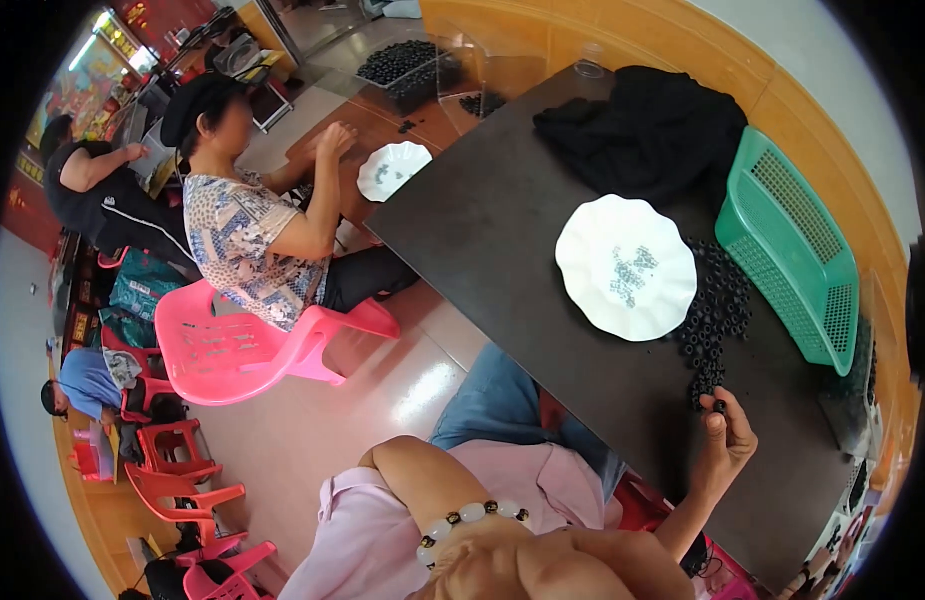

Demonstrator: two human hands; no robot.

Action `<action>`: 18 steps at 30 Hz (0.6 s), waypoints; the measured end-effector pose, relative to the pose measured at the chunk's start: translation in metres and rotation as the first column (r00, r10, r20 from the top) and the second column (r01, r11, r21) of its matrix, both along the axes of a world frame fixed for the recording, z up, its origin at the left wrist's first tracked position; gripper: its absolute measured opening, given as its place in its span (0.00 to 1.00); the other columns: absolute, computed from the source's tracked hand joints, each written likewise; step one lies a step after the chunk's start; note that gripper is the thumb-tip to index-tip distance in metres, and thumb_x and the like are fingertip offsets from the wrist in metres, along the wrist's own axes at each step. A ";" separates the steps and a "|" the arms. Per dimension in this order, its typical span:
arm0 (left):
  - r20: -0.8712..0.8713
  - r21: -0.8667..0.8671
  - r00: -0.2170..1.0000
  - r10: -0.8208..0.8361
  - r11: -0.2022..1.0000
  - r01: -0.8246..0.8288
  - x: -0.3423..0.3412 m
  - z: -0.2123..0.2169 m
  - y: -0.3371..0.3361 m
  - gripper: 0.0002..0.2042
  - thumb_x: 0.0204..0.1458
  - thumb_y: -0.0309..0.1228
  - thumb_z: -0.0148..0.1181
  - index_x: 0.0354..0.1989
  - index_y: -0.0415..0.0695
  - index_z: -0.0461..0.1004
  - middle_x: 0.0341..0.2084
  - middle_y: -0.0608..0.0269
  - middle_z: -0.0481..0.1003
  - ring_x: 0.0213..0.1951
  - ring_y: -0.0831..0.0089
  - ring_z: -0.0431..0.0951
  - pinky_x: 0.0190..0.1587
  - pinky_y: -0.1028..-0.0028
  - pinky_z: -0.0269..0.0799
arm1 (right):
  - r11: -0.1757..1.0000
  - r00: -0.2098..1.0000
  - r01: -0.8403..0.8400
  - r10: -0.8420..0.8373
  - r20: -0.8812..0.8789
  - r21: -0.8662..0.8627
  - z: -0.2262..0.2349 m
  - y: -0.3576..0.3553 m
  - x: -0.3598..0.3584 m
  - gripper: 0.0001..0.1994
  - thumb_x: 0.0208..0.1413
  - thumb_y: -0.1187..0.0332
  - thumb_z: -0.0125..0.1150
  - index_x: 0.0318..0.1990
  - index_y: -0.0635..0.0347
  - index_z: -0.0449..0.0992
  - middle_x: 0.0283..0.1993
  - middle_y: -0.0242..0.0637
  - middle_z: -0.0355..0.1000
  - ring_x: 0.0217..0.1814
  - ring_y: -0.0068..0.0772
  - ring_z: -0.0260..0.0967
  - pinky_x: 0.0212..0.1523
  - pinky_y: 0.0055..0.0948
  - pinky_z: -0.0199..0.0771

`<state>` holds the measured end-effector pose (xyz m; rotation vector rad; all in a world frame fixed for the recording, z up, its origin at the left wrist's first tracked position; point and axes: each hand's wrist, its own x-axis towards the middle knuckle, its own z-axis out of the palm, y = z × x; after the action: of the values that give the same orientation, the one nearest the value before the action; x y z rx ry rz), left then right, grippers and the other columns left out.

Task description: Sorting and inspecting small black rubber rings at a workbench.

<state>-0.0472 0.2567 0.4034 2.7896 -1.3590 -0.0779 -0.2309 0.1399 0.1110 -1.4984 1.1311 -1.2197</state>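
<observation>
My right hand (725, 440) is at the near right of the dark table, thumb and fingers pinching a small black ring (720, 407). It is beside the near end of a loose spread of similar black rings (717, 300). Left of the spread lies a white plate with a wavy rim (592, 235), with many tiny clear or greyish pieces (632, 275) in its middle. My left hand (527, 565) is very close at the lower edge, below a wrist with a beaded bracelet (472, 515). Its fingers are out of sight, so what it holds cannot be seen.
A green perforated basket (790, 250) stands right of the rings, and black cloth (652, 130) lies at the back of the table (482, 230). At the left, a person (252, 215) on a pink chair (222, 345) sits by another white plate (402, 160) and a clear bin of black pieces (407, 70).
</observation>
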 end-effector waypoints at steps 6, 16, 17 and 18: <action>0.280 0.141 0.955 -0.100 0.988 0.062 0.011 -0.007 0.007 0.10 0.50 0.21 0.50 0.17 0.41 0.70 0.30 0.59 0.75 0.32 0.73 0.75 0.32 0.82 0.72 | 0.999 0.999 0.023 -0.022 -0.037 0.024 0.003 0.001 0.001 0.22 0.53 0.57 0.66 0.48 0.67 0.77 0.35 0.38 0.77 0.34 0.17 0.68 0.40 0.17 0.68; 0.378 0.208 0.919 -0.113 0.978 0.035 0.026 0.003 -0.006 0.07 0.51 0.19 0.52 0.24 0.41 0.74 0.27 0.63 0.74 0.33 0.75 0.75 0.37 0.82 0.73 | 1.000 0.997 -0.010 0.011 -0.078 0.012 -0.002 -0.002 0.003 0.19 0.56 0.60 0.63 0.49 0.66 0.77 0.36 0.39 0.78 0.34 0.18 0.69 0.39 0.17 0.69; 0.383 0.166 0.920 -0.084 0.986 0.021 0.066 0.012 -0.031 0.07 0.51 0.19 0.51 0.24 0.40 0.74 0.28 0.63 0.74 0.33 0.75 0.75 0.36 0.83 0.73 | 1.000 0.996 -0.008 0.010 -0.086 0.018 -0.001 -0.001 0.003 0.18 0.56 0.61 0.63 0.49 0.66 0.77 0.36 0.39 0.78 0.34 0.17 0.68 0.39 0.17 0.69; 0.385 0.127 0.921 -0.054 0.992 0.005 0.081 0.013 -0.038 0.07 0.51 0.19 0.51 0.24 0.40 0.74 0.28 0.62 0.74 0.33 0.74 0.75 0.36 0.83 0.73 | 1.000 0.996 -0.014 0.016 -0.086 0.017 -0.001 -0.001 0.004 0.18 0.56 0.61 0.63 0.49 0.66 0.77 0.36 0.39 0.78 0.34 0.17 0.68 0.39 0.17 0.69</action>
<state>0.0340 0.2182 0.4168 3.0017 -1.5162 0.4303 -0.2271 0.1392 0.1099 -1.5571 1.1814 -1.1428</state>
